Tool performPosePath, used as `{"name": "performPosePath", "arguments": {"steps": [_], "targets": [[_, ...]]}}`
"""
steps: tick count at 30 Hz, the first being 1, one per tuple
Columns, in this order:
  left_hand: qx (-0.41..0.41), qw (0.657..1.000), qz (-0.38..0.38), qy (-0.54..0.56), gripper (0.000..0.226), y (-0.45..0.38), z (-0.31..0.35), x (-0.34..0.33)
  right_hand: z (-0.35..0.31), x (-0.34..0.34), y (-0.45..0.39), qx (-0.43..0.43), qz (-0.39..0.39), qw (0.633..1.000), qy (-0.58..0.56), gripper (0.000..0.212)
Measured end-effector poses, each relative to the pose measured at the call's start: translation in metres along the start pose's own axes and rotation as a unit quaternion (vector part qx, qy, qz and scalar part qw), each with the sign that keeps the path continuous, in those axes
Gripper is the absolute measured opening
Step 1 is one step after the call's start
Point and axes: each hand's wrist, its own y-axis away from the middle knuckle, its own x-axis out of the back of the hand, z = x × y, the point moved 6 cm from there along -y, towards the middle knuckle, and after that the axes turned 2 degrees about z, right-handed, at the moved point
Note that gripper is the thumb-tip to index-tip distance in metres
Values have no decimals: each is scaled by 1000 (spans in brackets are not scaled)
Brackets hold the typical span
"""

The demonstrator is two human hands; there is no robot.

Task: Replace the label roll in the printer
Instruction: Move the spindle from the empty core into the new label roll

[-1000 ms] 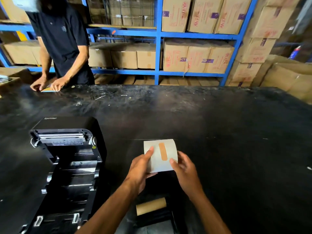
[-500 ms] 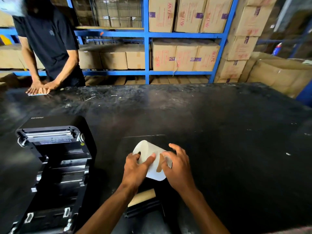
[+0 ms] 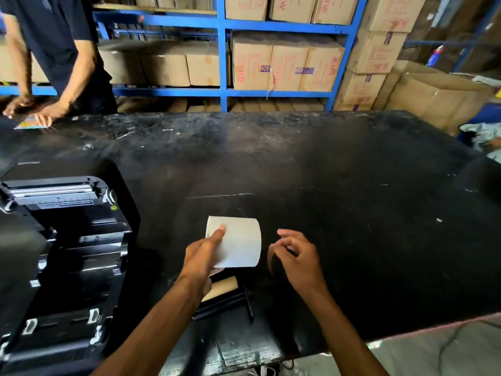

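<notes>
The left hand (image 3: 202, 257) grips the label roll (image 3: 238, 241); the right hand (image 3: 296, 256) hovers beside it, seemingly empty.

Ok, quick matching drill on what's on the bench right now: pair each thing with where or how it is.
Things:
1. white label roll
2. printer
3. cardboard core
4. right hand

States:
A. lid open, at the left of the table
B. lying on the table near the front edge, under the left wrist
C. empty, fingers curled, just right of the roll
D. held in the left hand

Pairs: 1-D, 2-A, 3-B, 4-C
</notes>
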Motion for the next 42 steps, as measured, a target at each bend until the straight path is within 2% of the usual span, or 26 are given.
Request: {"name": "performPosePath", "arguments": {"steps": [2, 5, 9, 13, 17, 22, 25, 27, 30, 36, 39, 42], "targets": [[6, 1000, 15, 21, 49, 0, -2, 7, 28, 6, -1, -50, -32, 998, 31, 12], [8, 999, 19, 42, 39, 0, -3, 16, 70, 2, 5, -80, -113, 979, 149, 13], [4, 997, 11, 75, 29, 5, -4, 26, 106, -16, 19, -46, -195, 938, 283, 28], [0, 996, 9, 90, 28, 10, -8, 38, 120, -22, 23, -6, -221, 922, 318, 15], [-15, 996, 1, 92, 28, 14, -10, 49, 121, -18, 16, -5, -217, 913, 346, 29], [-15, 995, 8, 96, 28, 18, -12, 64, 109, -28, 10, 11, -163, 923, 348, 22], [-15, 994, 19, 107, 27, 20, -10, 75, 93, -53, 20, 0, -147, 938, 314, 42], [-18, 993, 30, 114, 27, 21, -9, 82, 87, -68, 25, -7, -161, 921, 355, 52], [-13, 990, 39, 137, 25, 24, -10, 92, 84, -79, 30, -21, -180, 911, 371, 41], [-12, 983, 51, 179, 27, 19, -6, 111, 68, -73, 31, -92, -178, 957, 212, 20], [-21, 979, 55, 195, 26, 14, -1, 115, 47, -60, 13, -61, -139, 971, 185, 17], [-16, 975, 57, 214, 26, 10, 3, 116, 23, -34, -11, -36, -63, 987, 144, 15]]}}
